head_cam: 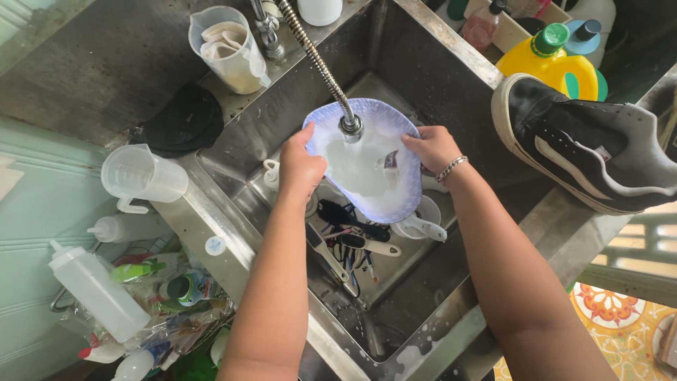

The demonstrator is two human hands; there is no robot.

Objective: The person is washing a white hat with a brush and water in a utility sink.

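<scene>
As we look down past our forearms, we have both hands over a steel sink [493,233]. Nearest us, at the bottom of the basin, lies a tangle of utensils [352,243] with black and white handles, and a white measuring spoon [423,227] sits just beside them. Above that heap we hold a pale blue plate [367,190] with a scalloped rim, tilted over the basin. Our left hand [302,166] is curled around its left edge, fingers closed on the rim, thumb on the face. Our right hand [431,147] grips the right edge, fingers folded behind, thumb on top, a beaded bracelet [451,168] at the wrist. The plate's face is milky with suds. A flexible metal faucet hose [317,60] comes down from the back, its nozzle right over the upper part of the plate.

On the left counter we see a clear plastic jug [141,175] on its side and, lower down, white squeeze bottles [99,289]. Farther back stands another jug [229,49] stuffed with pale cloths. On the right rim rests a black-and-white sneaker [585,144], with a yellow detergent bottle [546,63] behind it.
</scene>
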